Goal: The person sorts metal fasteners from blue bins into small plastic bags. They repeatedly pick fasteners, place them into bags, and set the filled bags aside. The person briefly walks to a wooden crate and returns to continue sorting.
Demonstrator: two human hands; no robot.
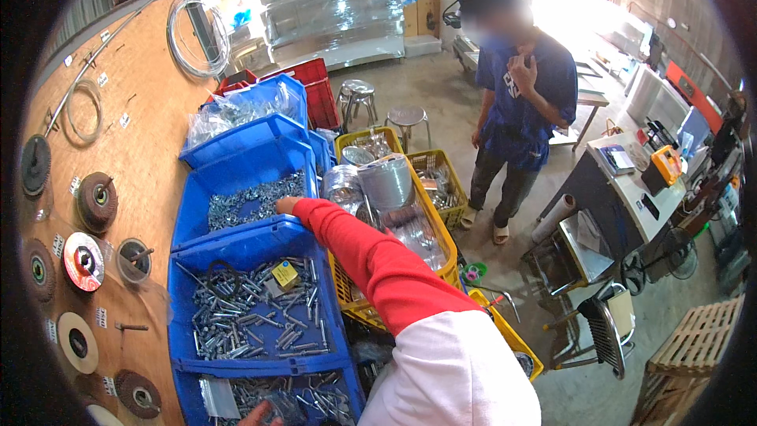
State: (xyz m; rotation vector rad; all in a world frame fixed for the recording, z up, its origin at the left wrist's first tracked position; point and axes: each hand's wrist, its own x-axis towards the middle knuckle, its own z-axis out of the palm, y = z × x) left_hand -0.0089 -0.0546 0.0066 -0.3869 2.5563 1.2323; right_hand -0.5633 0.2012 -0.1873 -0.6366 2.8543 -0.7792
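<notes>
My right arm, in a red and white sleeve, stretches across to a blue bin (244, 138) of small metal fasteners (256, 201). My right hand (287, 205) is at the bin's right side, by the fasteners; its fingers are too small and hidden to make out. At the lower edge, partly cut off, my left hand (259, 415) is closed on a clear plastic bag (285, 405), over a blue bin of bent metal hooks (325, 396). Between the two lies a blue bin holding long bolts (252, 312) and a small yellow box (285, 274).
A wooden board (130, 158) with grinding discs stands at left. Yellow crates (449, 248) with wire spools and bagged parts are right of the bins. A person (524, 95) in a blue shirt stands beyond them. A desk (623, 189) and a chair (607, 323) are at right.
</notes>
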